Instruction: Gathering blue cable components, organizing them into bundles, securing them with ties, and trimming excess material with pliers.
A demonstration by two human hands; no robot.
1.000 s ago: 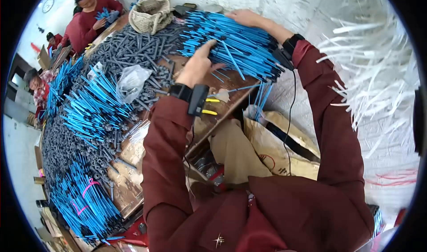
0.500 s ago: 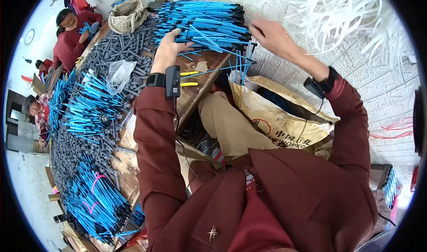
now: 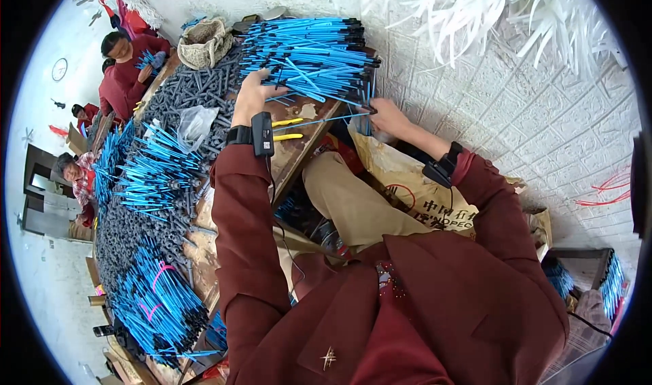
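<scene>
A large stack of thin blue rods with black ends (image 3: 305, 52) lies crosswise at the far end of the table. My left hand (image 3: 251, 98) is at the stack's near left edge, its fingers apart and touching the rods. Off the table's right edge, my right hand (image 3: 390, 117) is closed, pinching the black end of a blue rod (image 3: 319, 120) that slants across the table corner. Its other end lies near my left wrist. Pliers with yellow handles (image 3: 288, 137) lie beneath that rod. Some rods hang down beside my right fingers.
Grey plastic pieces (image 3: 136, 229) are heaped along the table, with more blue rods (image 3: 159, 174) and a pink-tied bundle (image 3: 156, 303). A woven basket (image 3: 204, 44) stands behind. A yellowish sack (image 3: 394, 164) is by my legs. White strips (image 3: 502, 18) hang at right. Other people (image 3: 129, 72) sit at left.
My right hand has come down and left from beside the stack and now grips a rod's end. The left hand has stayed by the stack. The whole view has shifted slightly.
</scene>
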